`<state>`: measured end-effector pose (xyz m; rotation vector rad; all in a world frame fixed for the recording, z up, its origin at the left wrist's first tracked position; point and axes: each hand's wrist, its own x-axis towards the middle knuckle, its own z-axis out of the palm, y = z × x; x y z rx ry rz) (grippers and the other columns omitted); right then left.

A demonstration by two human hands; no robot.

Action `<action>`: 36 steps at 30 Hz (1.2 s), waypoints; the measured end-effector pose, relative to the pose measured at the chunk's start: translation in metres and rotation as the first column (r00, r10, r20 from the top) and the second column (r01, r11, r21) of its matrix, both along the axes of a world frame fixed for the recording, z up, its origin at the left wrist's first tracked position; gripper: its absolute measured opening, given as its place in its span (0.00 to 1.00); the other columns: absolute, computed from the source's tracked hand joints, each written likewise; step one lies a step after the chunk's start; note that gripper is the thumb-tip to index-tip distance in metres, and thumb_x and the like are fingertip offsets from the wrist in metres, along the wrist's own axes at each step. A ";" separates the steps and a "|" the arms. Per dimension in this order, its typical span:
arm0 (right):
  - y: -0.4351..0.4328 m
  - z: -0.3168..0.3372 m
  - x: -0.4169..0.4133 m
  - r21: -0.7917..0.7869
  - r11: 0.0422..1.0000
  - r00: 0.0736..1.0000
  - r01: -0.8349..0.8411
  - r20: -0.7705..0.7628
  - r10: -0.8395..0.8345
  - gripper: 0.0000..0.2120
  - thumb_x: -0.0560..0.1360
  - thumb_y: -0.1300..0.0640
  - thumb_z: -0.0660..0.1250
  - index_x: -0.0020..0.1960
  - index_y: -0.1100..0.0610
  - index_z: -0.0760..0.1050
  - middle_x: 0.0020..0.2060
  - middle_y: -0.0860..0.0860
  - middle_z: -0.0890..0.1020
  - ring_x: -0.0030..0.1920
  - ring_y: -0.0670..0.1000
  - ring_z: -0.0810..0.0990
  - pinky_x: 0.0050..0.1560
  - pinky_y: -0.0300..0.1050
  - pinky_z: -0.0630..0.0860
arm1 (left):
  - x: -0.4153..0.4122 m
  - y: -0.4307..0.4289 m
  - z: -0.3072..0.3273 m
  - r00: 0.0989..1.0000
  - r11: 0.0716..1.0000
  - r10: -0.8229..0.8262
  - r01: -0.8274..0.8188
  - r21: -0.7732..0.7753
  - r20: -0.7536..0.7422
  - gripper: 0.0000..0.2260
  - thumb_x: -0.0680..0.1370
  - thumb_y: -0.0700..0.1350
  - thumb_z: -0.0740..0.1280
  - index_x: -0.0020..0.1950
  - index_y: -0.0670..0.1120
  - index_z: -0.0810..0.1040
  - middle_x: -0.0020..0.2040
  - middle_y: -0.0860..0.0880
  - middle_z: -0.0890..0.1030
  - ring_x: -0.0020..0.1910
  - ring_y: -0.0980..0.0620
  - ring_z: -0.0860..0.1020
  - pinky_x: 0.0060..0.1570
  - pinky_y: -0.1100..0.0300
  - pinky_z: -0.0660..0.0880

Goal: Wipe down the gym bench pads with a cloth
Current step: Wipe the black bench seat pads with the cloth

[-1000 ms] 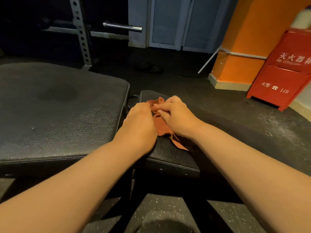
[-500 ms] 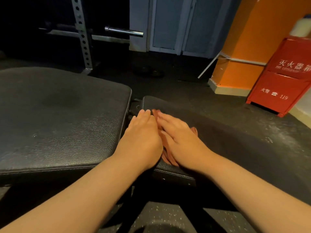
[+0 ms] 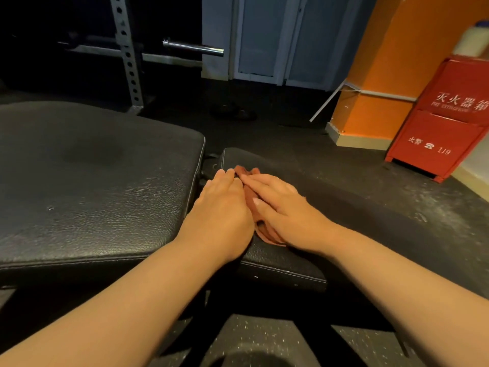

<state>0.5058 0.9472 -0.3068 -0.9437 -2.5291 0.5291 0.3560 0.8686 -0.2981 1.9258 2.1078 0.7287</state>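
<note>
Your left hand (image 3: pixel 225 207) and right hand (image 3: pixel 285 210) lie side by side, fingers straight and flat, both pressing down on the rust-coloured cloth (image 3: pixel 246 171) rather than gripping it. The cloth is bunched beneath and between them on the smaller black pad (image 3: pixel 285 263), just beside the gap to the larger pad (image 3: pixel 92 181) on your left.

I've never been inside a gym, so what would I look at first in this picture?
First you would see two hands, the left hand and the right hand, pressing flat on a reddish-brown cloth on the narrow black bench pad in the middle. Next comes the bright red fire extinguisher box on the floor at the right, beside an orange pillar. A wide black pad fills the left side.
</note>
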 end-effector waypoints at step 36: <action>-0.044 -0.006 0.009 -0.003 0.999 0.996 0.054 0.066 -0.054 0.24 0.84 0.51 0.52 0.80 0.44 0.58 0.79 0.39 0.55 0.79 0.43 0.50 0.78 0.45 0.50 | -0.003 -0.001 0.003 0.999 0.999 -0.036 0.035 -0.031 -0.024 0.18 0.83 0.43 0.52 0.72 0.42 0.65 0.80 0.45 0.56 0.81 0.49 0.47 0.79 0.52 0.45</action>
